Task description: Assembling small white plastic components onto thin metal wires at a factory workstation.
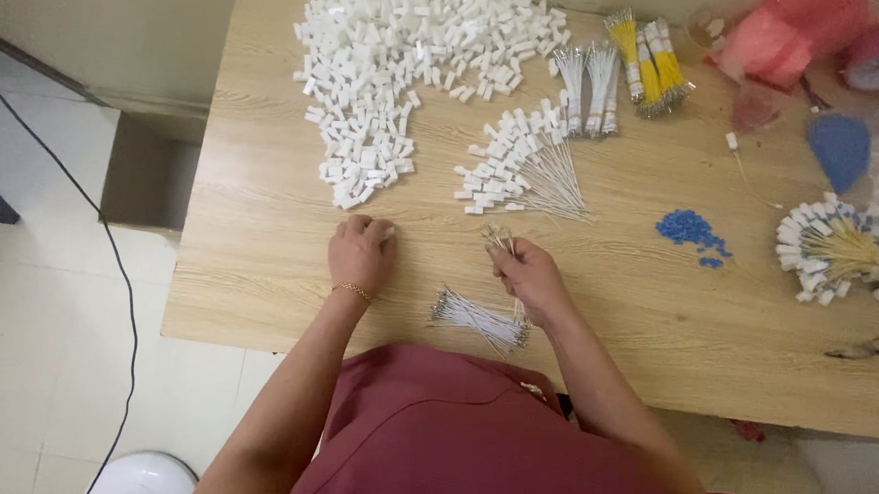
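Right hand (528,277) pinches thin white wires (499,240); left hand (359,252) curls loosely on the light wooden bench (264,260), nearer the small white plastic blocks (364,166) toward the far edge.

I wear a dark rose-red top with short sleeves, my forearms bare. A thin gold bracelet (354,291) circles the wrist of my left hand (359,254).

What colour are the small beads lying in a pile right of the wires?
Blue: the beads show best in the head view.
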